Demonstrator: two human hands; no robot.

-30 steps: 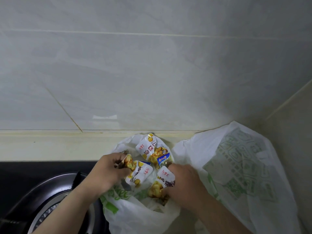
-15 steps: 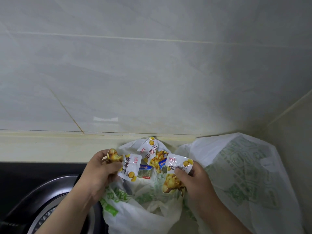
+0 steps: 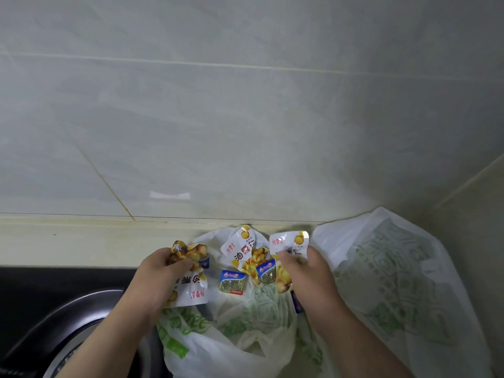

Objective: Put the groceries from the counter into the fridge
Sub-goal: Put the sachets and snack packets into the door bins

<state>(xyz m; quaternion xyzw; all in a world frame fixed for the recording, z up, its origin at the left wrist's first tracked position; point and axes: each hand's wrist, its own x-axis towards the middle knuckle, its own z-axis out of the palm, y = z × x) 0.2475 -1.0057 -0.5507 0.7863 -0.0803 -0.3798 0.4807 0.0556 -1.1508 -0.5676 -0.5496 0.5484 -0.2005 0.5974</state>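
Your left hand (image 3: 161,276) grips one snack packet (image 3: 192,290). Your right hand (image 3: 313,271) pinches a second packet (image 3: 289,245). Both are just above the open plastic bag (image 3: 240,331) on the counter (image 3: 81,249). Judgement: light, crinkly, slippery film with lumpy contents. Hold each by the sealed edge and don't squeeze.

A home kitchen: tiled wall (image 3: 245,118), pale counter ledge (image 3: 68,241), black stove (image 3: 41,290) with a pan (image 3: 76,317).
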